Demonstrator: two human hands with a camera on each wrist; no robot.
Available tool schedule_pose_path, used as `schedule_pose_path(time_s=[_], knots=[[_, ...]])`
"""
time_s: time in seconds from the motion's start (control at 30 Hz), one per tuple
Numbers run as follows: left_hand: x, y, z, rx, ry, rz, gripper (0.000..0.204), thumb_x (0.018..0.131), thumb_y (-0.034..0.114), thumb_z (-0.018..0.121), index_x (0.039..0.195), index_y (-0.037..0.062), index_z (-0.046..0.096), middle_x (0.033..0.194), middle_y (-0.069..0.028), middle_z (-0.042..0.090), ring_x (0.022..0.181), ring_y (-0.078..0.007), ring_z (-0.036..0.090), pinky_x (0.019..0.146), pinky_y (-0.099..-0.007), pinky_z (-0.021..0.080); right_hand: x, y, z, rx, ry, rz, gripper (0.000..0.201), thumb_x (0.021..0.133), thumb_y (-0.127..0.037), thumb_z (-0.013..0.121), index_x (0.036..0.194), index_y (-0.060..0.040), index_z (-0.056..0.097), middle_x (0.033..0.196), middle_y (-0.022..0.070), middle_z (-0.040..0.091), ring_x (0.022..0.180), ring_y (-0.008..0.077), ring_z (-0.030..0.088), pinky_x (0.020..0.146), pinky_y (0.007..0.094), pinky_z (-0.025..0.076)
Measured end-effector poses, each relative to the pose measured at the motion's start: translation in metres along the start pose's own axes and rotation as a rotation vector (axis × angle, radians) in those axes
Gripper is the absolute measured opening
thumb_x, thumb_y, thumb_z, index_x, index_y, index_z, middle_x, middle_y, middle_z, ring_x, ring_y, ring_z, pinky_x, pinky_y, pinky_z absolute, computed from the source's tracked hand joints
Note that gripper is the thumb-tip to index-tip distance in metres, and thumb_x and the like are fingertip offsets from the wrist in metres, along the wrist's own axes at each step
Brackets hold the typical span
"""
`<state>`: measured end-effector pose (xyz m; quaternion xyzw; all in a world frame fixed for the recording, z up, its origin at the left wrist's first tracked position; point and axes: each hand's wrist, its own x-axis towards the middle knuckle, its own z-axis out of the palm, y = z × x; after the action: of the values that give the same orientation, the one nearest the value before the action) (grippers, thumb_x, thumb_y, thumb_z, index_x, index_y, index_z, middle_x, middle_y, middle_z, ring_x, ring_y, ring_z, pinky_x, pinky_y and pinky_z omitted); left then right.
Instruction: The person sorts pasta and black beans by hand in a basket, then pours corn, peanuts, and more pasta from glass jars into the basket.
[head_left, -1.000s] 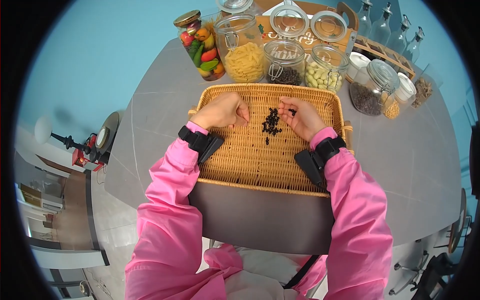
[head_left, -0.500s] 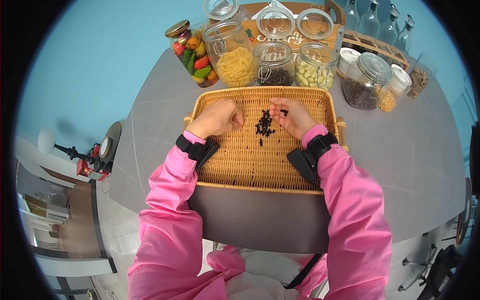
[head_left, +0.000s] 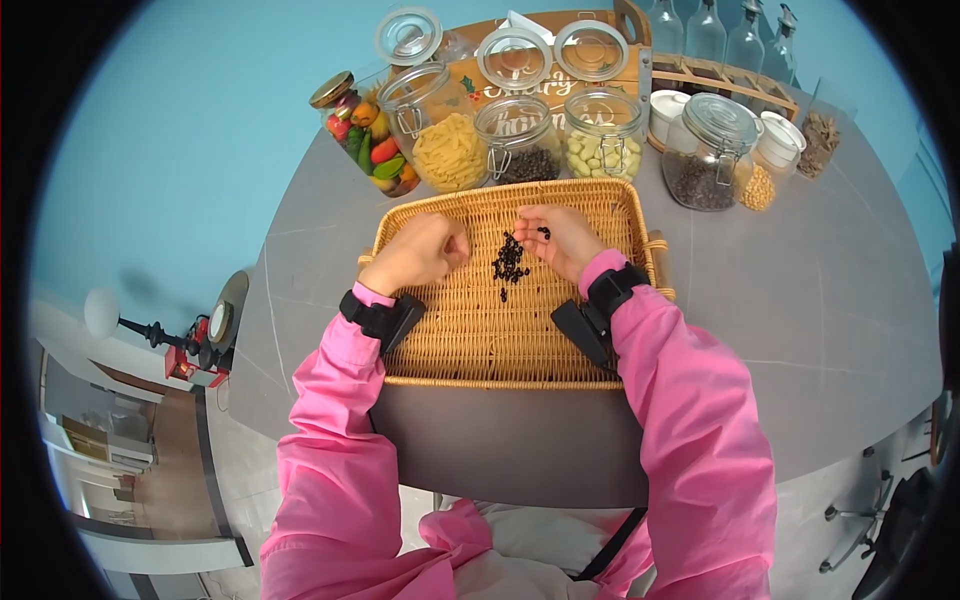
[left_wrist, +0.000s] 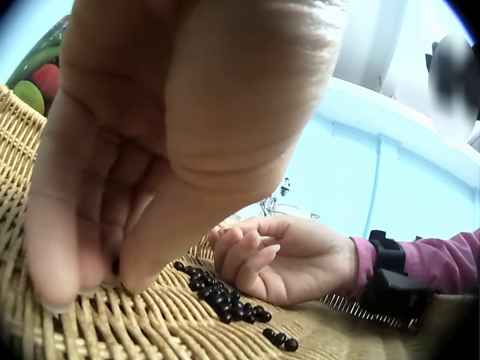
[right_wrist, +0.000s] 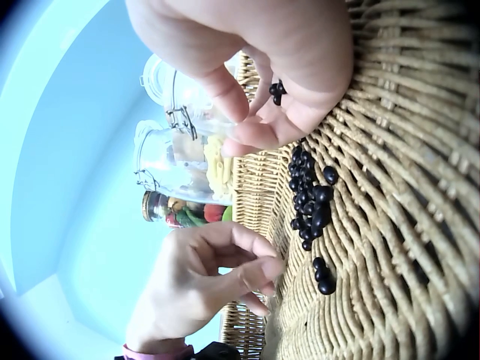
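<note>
Both bare hands are inside a rectangular wicker basket (head_left: 465, 345). A loose heap of shiny black beans (head_left: 508, 260) lies on its woven floor between them. My left hand (head_left: 418, 248) is at the basket's left side, fingertips down at the weave; in the left wrist view a small dark bean (left_wrist: 116, 265) shows between thumb and fingers. My right hand (head_left: 562, 242) rests right of the heap, palm partly up and fingers curled. A few black beans (right_wrist: 277, 91) sit in its hollow.
Behind the basket stand a jar of colourful vegetables (head_left: 372, 145), a pasta jar (head_left: 448, 155), a dark-bean jar (head_left: 525, 165) and a pale-bean jar (head_left: 603, 155), the last three with raised lids. Farther right are a closed jar (head_left: 705, 180) and several glass bottles (head_left: 705, 35).
The head view has shifted, so the basket, jars and hands all sit farther left and lower in it. Both hands keep nearly the same places in the basket; beans stay in the right hand.
</note>
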<state>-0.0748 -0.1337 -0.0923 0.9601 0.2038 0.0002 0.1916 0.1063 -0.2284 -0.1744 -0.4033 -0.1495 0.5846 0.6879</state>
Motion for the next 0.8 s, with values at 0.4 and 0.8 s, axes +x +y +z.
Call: schedule_pose_path(time_s=[0.4,0.8], knots=[[0.102,0.032,-0.052,-0.115,0.623,0.136,0.006,0.078,0.0,0.06,0.083,-0.0031,0.063,0.072,-0.0064,0.066,0.062,-0.0113,0.063,0.061,-0.0245,0.05,-0.002,-0.001,-0.001,-0.005,-0.027,0.013,0.013,0.087,-0.01,0.057,0.097,-0.0005,0.057,0.083,0.0071,0.057,0.077,0.0158,0.056,0.068,0.0267,0.048],[0.101,0.017,-0.028,0.183,0.883,0.301,0.012,0.079,0.011,0.062,0.087,0.0062,0.07,0.069,-0.0125,0.065,0.064,-0.0286,0.063,0.062,-0.0361,0.049,0.001,-0.001,-0.001,-0.003,-0.019,0.017,0.015,0.087,-0.011,0.053,0.097,0.0011,0.056,0.083,0.0093,0.059,0.076,0.018,0.06,0.064,0.028,0.048]])
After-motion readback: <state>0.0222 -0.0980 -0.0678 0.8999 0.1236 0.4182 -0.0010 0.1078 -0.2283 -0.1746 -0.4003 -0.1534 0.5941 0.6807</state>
